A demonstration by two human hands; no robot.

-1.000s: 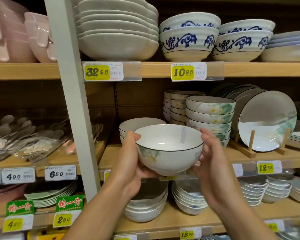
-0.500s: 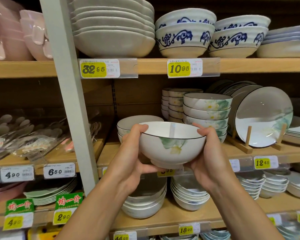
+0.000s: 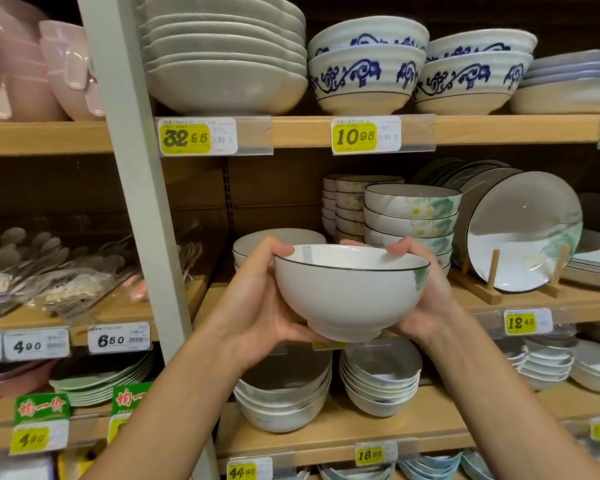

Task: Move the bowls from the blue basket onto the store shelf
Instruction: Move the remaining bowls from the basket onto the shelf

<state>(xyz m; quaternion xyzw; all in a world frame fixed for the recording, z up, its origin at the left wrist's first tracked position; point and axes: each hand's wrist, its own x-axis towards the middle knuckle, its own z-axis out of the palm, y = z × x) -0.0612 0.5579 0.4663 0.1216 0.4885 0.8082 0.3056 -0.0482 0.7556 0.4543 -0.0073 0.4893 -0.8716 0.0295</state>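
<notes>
I hold a white bowl (image 3: 347, 296) with a thin dark rim and a green leaf print at its right side, upright in front of the middle shelf (image 3: 548, 303). My left hand (image 3: 257, 303) grips its left side, thumb over the rim. My right hand (image 3: 426, 296) grips its right side the same way. Just behind the bowl a short stack of matching white bowls (image 3: 257, 242) sits on the shelf. A taller stack of flower-print bowls (image 3: 413, 220) stands to its right. The blue basket is out of view.
A grey upright post (image 3: 132, 188) divides the shelving at left. Plates on a wooden rack (image 3: 523, 237) stand right of the stacks. Blue-patterned bowls (image 3: 364, 71) and large white dishes (image 3: 222, 57) fill the shelf above; more bowl stacks (image 3: 378, 382) sit below.
The bowl has turned in my hands: the flower print that faced me has moved round to the right edge. Both hands keep their grip, and the bowl stays level before the shelf.
</notes>
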